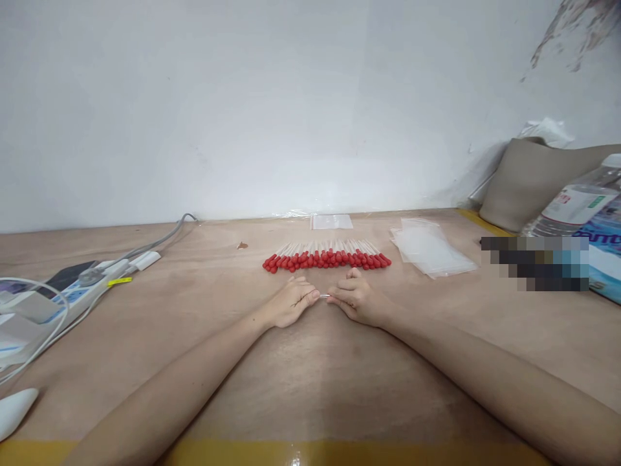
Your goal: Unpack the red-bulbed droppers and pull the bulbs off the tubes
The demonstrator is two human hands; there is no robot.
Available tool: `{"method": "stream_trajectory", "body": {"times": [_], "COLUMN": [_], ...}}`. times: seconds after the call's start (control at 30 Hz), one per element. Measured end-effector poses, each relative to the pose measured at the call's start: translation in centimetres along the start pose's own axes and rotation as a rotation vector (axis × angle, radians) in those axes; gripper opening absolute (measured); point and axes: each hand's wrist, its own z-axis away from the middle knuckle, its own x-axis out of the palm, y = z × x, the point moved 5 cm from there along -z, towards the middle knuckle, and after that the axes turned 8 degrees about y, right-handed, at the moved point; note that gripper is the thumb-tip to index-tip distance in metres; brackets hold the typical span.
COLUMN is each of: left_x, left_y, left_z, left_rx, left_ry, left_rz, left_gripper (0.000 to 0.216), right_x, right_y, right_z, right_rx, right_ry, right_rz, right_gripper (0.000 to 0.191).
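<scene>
Currently on my feed: wooden bench (305, 388); row of red-tipped white sticks (326, 259), laid across it; left hand (292, 303) and right hand (359, 301), fingers pinching opposite ends of one slim whitish piece (325, 296), kind unclear to me.

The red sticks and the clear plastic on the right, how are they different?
The red sticks have red ends and pale shafts; the clear plastic is whitish and see-through.
Each of the red sticks is narrow; the clear plastic is flat and wide.
The red sticks lie in a row; the clear plastic overlaps in a pile.
Both lie on the table.
</scene>
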Motion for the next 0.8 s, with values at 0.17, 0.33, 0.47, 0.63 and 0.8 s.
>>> {"method": "stream_trajectory", "body": {"times": [0.17, 0.33, 0.47, 0.63, 0.8], "left_x": [0.1, 0.0, -0.4, -1.8, -2.4], "left_y": [-0.5, -0.3, -1.0, -2.5, -2.8], "left_z": [0.2, 0.2, 0.5, 1.6, 2.4], "left_rx": [-0.019, 0.018, -0.002, -0.194, -0.24], "left_ry": [-0.025, -0.011, 0.004, 0.156, 0.292], "left_rz": [0.04, 0.07, 0.08, 0.095, -0.026], "left_gripper": [0.043, 0.045, 0.046, 0.039, 0.029], "right_x": [-0.3, -0.5, -0.8, -0.9, 0.4], "right_y": [-0.4, -0.9, -0.1, 2.4, 2.9], "right_z": [-0.1, -0.2, 0.6, 2.0, 1.7], "right_rx": [-0.031, -0.075, -0.067, 0.199, 0.417], "right_ry": [0.002, -0.007, 0.026, 0.08, 0.007], "right_rz": [0.05, 0.115, 0.121, 0.088, 0.053], "right_gripper": [0.031, 0.034, 0.032, 0.025, 0.026]}}
